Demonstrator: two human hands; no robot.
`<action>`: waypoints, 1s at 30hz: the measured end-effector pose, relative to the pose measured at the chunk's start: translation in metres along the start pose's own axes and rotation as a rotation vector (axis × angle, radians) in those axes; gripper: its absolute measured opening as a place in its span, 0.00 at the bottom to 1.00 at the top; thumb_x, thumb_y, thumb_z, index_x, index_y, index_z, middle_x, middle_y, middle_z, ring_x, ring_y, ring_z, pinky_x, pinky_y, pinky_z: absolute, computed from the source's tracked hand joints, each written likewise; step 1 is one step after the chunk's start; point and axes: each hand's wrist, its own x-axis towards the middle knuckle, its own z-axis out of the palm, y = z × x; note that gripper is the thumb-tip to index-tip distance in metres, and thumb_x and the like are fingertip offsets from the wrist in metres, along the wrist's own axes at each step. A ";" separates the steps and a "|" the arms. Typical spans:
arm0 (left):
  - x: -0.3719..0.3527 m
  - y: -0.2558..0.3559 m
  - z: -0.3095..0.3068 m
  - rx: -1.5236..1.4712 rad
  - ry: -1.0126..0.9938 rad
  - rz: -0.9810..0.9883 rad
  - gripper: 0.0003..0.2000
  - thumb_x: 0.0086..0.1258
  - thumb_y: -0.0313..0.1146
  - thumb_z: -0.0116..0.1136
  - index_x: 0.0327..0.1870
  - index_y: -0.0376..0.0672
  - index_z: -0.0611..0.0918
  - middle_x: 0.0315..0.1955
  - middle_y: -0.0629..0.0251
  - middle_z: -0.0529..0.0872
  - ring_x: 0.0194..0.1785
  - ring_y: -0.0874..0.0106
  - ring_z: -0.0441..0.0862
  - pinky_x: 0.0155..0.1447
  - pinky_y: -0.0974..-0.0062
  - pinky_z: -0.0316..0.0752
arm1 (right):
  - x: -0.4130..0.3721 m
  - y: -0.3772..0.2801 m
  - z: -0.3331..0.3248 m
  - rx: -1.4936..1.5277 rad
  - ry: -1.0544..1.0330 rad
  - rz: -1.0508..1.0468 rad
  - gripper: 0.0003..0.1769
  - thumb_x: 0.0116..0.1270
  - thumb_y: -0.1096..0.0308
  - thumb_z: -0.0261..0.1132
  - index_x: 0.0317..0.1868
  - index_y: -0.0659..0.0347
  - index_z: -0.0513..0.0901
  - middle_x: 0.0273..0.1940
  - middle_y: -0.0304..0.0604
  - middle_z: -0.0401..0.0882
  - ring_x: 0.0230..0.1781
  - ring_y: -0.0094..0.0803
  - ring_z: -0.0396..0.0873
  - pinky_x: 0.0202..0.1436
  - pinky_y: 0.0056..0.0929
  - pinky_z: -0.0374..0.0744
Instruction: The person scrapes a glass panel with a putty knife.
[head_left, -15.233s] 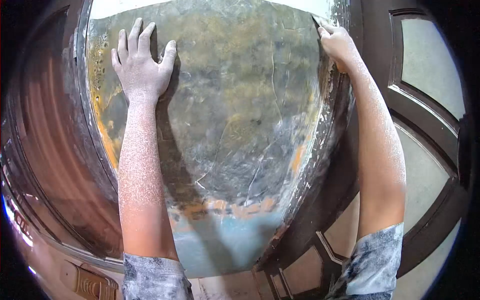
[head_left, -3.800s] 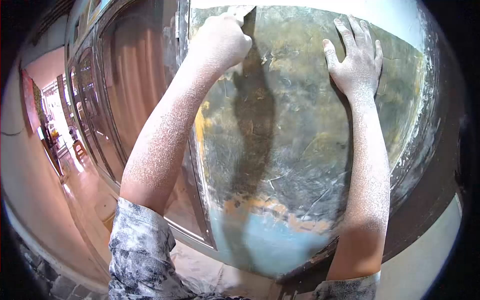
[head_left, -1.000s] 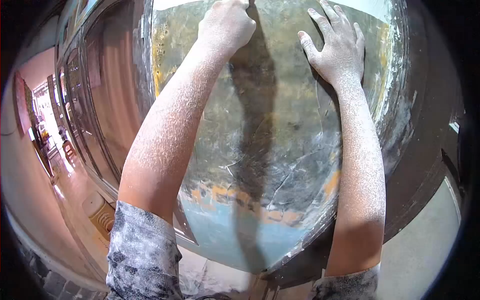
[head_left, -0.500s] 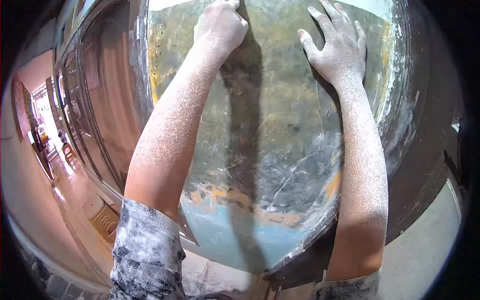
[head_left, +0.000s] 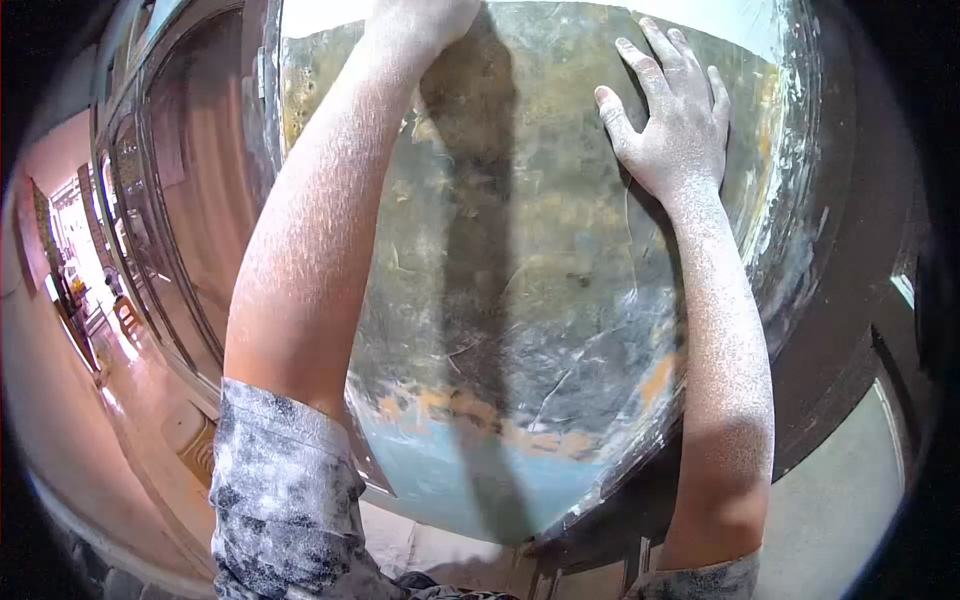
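Observation:
A worn panel (head_left: pixel 570 250) fills the middle, mottled green-brown with grey scuffs, orange patches and pale blue at its bottom end. My left hand (head_left: pixel 430 20), coated in white dust, is at the panel's upper left, near a white area (head_left: pixel 325 12). The top edge of the view cuts off its fingers; the fist looked closed a moment ago, and whatever it may hold is hidden. Flat on the panel's upper right rests my right hand (head_left: pixel 680 125), open with fingers spread and equally dusty. Both forearms are powdered white.
Dark-framed panes (head_left: pixel 200 170) stand on the left. Beyond them a passage with a shiny floor (head_left: pixel 145 400) leads to a bright opening, with a small stool (head_left: pixel 127 314) near it. A brown chair (head_left: pixel 198 445) is lower left. A dark frame (head_left: pixel 850 230) borders the panel's right.
My left hand has moved up and a little left, so its fingers leave the view. My right hand keeps its place on the panel. The view has shifted slightly.

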 end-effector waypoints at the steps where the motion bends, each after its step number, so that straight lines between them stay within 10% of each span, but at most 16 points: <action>1: 0.008 -0.003 0.002 -0.007 0.002 -0.003 0.15 0.60 0.29 0.52 0.42 0.32 0.87 0.41 0.38 0.88 0.48 0.45 0.87 0.59 0.52 0.81 | 0.000 0.000 0.000 0.019 0.015 -0.010 0.29 0.72 0.45 0.63 0.72 0.37 0.75 0.78 0.32 0.64 0.81 0.32 0.59 0.83 0.52 0.52; 8: 0.068 -0.054 0.043 0.145 -0.145 0.063 0.15 0.63 0.30 0.52 0.45 0.36 0.87 0.47 0.42 0.88 0.53 0.50 0.87 0.61 0.55 0.80 | -0.001 0.002 0.000 -0.019 -0.074 0.030 0.29 0.74 0.43 0.58 0.73 0.37 0.73 0.79 0.33 0.61 0.81 0.30 0.56 0.85 0.52 0.50; 13: 0.050 -0.046 0.026 -0.091 0.202 0.198 0.29 0.64 0.27 0.47 0.70 0.42 0.76 0.56 0.44 0.85 0.58 0.50 0.85 0.65 0.58 0.79 | -0.001 0.002 0.001 -0.020 -0.045 0.027 0.29 0.74 0.44 0.59 0.72 0.37 0.74 0.78 0.33 0.63 0.81 0.31 0.57 0.85 0.51 0.51; 16: 0.018 -0.029 -0.002 -0.088 0.048 0.097 0.34 0.65 0.27 0.45 0.78 0.47 0.68 0.60 0.44 0.83 0.60 0.50 0.84 0.66 0.59 0.78 | 0.000 -0.001 -0.002 0.011 0.018 -0.004 0.28 0.72 0.46 0.63 0.70 0.39 0.76 0.78 0.33 0.64 0.80 0.34 0.60 0.83 0.52 0.54; 21: -0.016 -0.047 -0.001 -0.007 0.012 0.078 0.34 0.64 0.26 0.45 0.78 0.49 0.68 0.69 0.44 0.75 0.62 0.48 0.82 0.67 0.56 0.77 | -0.002 0.001 0.001 -0.007 0.029 -0.009 0.27 0.73 0.46 0.63 0.70 0.38 0.76 0.77 0.33 0.65 0.80 0.33 0.60 0.83 0.51 0.54; 24: -0.035 -0.056 -0.008 0.044 -0.069 0.043 0.20 0.69 0.33 0.48 0.60 0.45 0.84 0.43 0.39 0.88 0.50 0.42 0.85 0.62 0.50 0.79 | -0.003 0.001 0.003 -0.017 0.016 0.022 0.28 0.73 0.47 0.63 0.71 0.38 0.75 0.77 0.32 0.65 0.80 0.33 0.60 0.84 0.49 0.53; 30: -0.075 -0.042 -0.016 -0.010 0.011 -0.015 0.24 0.69 0.28 0.45 0.64 0.46 0.83 0.61 0.55 0.84 0.60 0.47 0.83 0.69 0.55 0.76 | -0.004 0.002 0.004 -0.019 0.003 0.021 0.28 0.74 0.46 0.60 0.71 0.39 0.75 0.77 0.33 0.64 0.80 0.31 0.58 0.84 0.50 0.52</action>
